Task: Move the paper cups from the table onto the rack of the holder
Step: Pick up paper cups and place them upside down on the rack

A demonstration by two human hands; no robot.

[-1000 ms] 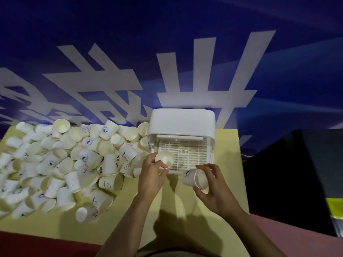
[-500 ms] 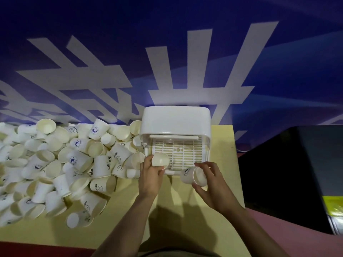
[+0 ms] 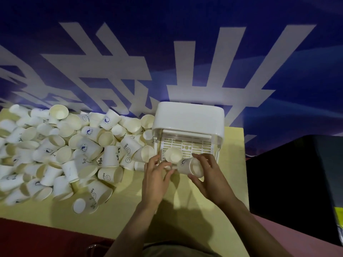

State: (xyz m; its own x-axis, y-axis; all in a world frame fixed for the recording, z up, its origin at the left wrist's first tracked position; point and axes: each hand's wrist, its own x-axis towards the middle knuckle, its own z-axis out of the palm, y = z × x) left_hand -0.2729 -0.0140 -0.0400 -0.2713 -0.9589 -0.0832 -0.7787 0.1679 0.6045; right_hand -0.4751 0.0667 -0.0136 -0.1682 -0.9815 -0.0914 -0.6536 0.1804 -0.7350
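Observation:
A white holder [image 3: 187, 117] stands at the table's back edge, its slotted rack [image 3: 193, 145] pulled out toward me. One paper cup [image 3: 173, 154] stands mouth-up on the rack's front left corner. My left hand [image 3: 156, 177] is just below it, with loosely spread fingertips at the cup's base. My right hand [image 3: 211, 179] grips a second paper cup [image 3: 191, 166] on its side, mouth toward me, at the rack's front edge. A big pile of paper cups [image 3: 74, 149] covers the table's left half.
The yellow table [image 3: 185, 201] has bare surface in front of the holder and a right edge just past it. A dark object [image 3: 297, 182] stands to the right. A blue banner with white characters [image 3: 167, 52] hangs behind.
My left hand carried its cup forward onto the rack's front left corner and its fingers have loosened. My right hand moved its cup closer to the rack.

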